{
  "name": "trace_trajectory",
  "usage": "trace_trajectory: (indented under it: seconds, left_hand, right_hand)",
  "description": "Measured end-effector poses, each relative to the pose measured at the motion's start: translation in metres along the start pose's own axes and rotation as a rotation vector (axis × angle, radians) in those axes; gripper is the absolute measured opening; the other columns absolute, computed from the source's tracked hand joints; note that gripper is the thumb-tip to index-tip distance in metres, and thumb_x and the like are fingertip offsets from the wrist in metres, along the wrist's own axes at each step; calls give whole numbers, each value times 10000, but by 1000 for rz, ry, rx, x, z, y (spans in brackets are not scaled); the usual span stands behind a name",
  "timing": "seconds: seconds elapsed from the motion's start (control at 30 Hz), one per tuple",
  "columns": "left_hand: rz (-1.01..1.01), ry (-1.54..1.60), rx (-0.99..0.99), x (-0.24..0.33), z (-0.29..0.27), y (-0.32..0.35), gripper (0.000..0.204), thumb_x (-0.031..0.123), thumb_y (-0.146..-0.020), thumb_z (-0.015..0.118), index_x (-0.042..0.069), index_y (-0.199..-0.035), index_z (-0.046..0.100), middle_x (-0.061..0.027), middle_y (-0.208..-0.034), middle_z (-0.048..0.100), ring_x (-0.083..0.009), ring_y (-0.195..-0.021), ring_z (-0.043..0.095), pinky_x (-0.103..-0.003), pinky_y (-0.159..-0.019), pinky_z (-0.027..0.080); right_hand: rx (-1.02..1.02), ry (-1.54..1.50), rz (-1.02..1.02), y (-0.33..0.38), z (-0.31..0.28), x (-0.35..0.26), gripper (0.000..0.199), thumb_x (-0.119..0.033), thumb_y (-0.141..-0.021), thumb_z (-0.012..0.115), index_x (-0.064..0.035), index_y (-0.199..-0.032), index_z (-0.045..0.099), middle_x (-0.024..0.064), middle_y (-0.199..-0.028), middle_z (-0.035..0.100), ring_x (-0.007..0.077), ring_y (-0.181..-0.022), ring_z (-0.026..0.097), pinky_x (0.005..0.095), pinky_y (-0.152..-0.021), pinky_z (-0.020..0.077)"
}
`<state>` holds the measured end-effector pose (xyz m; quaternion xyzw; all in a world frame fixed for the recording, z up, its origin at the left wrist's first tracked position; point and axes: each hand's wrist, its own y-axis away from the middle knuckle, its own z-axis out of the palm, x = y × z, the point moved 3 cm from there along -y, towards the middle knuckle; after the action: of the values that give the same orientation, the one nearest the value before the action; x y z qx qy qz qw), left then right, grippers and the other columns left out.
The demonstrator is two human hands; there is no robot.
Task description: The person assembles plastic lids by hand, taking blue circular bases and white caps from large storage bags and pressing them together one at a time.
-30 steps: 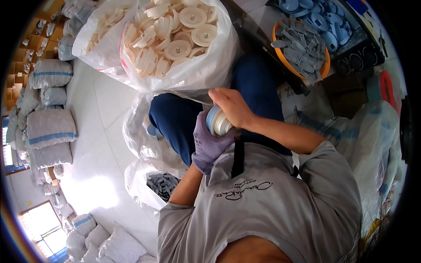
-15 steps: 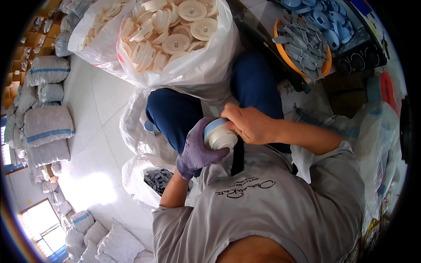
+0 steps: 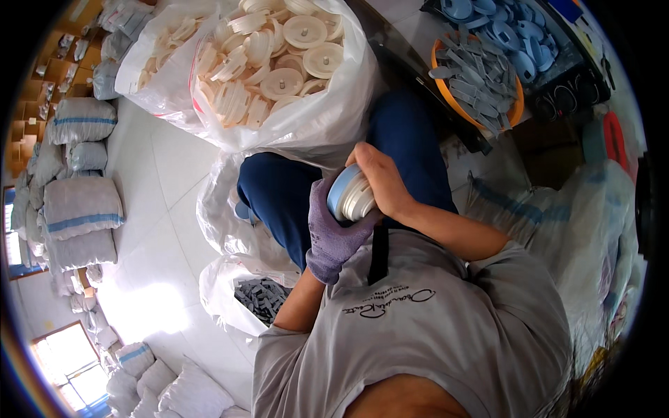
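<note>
A round plastic lid (image 3: 354, 198), with a light-blue rim and a stepped cream-white body, is held tilted in front of my lap. My left hand (image 3: 327, 237), in a purple glove, wraps round its left and lower side, thumb beneath the white part. Bare, my right hand (image 3: 382, 177) closes over the lid's upper right edge; its fingertips are hidden behind the lid. Beyond my knees, a clear plastic bag (image 3: 300, 129) is heaped with cream-coloured round plastic parts (image 3: 281, 83).
At the far right, an orange-rimmed basket (image 3: 516, 115) holds grey flat pieces (image 3: 481, 83), beside several blue lids (image 3: 509, 35). Another bag (image 3: 216, 289) with grey pieces lies by my left side. Stuffed sacks (image 3: 82, 202) line the left wall.
My right hand has shifted from pinching the lid's top edge to wrapping over its right side. The lid is tipped more steeply, and my left wrist has moved right.
</note>
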<state>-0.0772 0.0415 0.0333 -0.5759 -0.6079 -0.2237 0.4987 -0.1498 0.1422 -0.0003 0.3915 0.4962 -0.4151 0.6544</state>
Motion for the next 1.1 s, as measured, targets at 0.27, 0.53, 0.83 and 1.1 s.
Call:
trace_trajectory:
  seconds: [0.27, 0.53, 0.83, 1.1]
  left_hand:
    - [44, -131, -7, 13, 0, 3, 611, 179, -569, 804, -12, -1088, 543, -173, -950, 573, -349, -843, 589, -411, -714, 510]
    - [-206, -66, -126, -16, -5, 19, 664, 239, -619, 852, -14, -1132, 513, -144, -968, 600, -255, -869, 634, -353, -784, 509]
    - [-194, -241, -261, -6, -23, 13, 631, 251, -593, 846, -2, -1085, 541, -163, -955, 617, -290, -877, 648, -369, -767, 519]
    - [-427, -87, -209, -21, -15, 13, 608, 313, -614, 846, 8, -1045, 545, -177, -950, 624, -302, -850, 653, -383, -748, 522]
  right_hand:
    - [-229, 52, -162, -11, -10, 14, 348, -286, -990, 398, -59, -759, 528, 11, -711, 501, 83, -658, 468, 249, -636, 382]
    - [-100, 216, -81, -7, -3, 16, 327, -245, -936, 502, -29, -694, 461, 80, -658, 458, 180, -607, 458, 313, -594, 370]
    - [-246, 219, -157, 4, 16, 2, 394, -281, -966, 467, -24, -675, 405, 69, -619, 394, 166, -587, 391, 325, -578, 347]
    - [-267, 290, -9, -13, 18, 23, 408, -312, -976, 459, -21, -690, 457, 58, -622, 439, 139, -600, 405, 322, -589, 359]
